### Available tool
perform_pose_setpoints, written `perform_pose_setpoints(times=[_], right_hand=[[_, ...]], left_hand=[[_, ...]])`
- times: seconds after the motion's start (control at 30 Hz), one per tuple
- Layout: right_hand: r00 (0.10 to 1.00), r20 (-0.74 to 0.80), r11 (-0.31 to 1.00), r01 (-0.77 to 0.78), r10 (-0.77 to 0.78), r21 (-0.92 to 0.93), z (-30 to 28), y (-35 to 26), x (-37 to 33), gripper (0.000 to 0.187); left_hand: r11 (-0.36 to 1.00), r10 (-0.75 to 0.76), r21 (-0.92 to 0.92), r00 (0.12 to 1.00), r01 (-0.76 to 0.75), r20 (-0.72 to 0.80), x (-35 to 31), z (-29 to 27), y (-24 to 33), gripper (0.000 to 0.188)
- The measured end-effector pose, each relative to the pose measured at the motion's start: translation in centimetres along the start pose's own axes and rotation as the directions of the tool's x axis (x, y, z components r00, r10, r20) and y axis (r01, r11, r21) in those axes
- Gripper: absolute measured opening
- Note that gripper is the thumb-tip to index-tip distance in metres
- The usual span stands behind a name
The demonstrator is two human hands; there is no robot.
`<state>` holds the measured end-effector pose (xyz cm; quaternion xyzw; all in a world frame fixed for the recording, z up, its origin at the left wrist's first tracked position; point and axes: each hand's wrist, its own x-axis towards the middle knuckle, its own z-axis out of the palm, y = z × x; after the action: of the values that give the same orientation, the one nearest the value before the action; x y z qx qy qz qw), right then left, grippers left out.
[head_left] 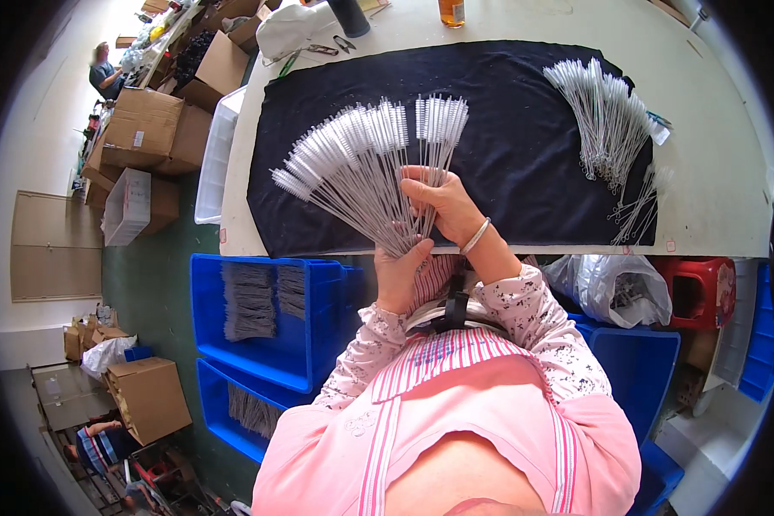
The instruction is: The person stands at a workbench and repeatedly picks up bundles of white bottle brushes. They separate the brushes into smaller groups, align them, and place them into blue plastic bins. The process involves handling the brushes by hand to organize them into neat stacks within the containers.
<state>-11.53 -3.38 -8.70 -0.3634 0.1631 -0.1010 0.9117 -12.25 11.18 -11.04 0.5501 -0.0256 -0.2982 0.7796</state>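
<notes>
A wide fan of wire-handled brushes point(340, 146) with white bristle heads spreads out over the black cloth. Their handle ends come together in my left hand point(398, 271), which is closed around them near the table's front edge. A smaller cluster of the same brushes point(441, 120) stands apart at the right of the fan. My right hand point(445, 202) has its fingers closed on the handles of that cluster. At the right of the cloth lies a big pile of like brushes point(606, 120), with several loose ones point(636, 211) below it.
The black cloth point(516, 172) covers much of the white table point(714, 163). Scissors point(322, 50), a dark cup and an orange bottle point(451, 12) stand at the back. Blue bins point(297, 344) with wire brushes are at the left, a red stool point(701, 292) at the right. Other people are far left.
</notes>
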Motion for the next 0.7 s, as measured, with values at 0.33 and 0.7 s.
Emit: perform_pose_setpoints(times=[0.33, 0.7], right_hand=[[0.997, 0.073, 0.970, -0.003, -0.016, 0.244, -1.3, 0.8, 0.3, 0.013], [0.999, 0.024, 0.998, -0.048, 0.049, -0.032, -0.5, 0.0, -0.1, 0.022]], left_hand=[[0.997, -0.031, -0.075, 0.998, 0.035, 0.060, -0.1, 0.0, -0.4, 0.023], [0.991, -0.103, -0.077, 0.990, 0.110, 0.094, -0.1, -0.7, -0.7, 0.024]])
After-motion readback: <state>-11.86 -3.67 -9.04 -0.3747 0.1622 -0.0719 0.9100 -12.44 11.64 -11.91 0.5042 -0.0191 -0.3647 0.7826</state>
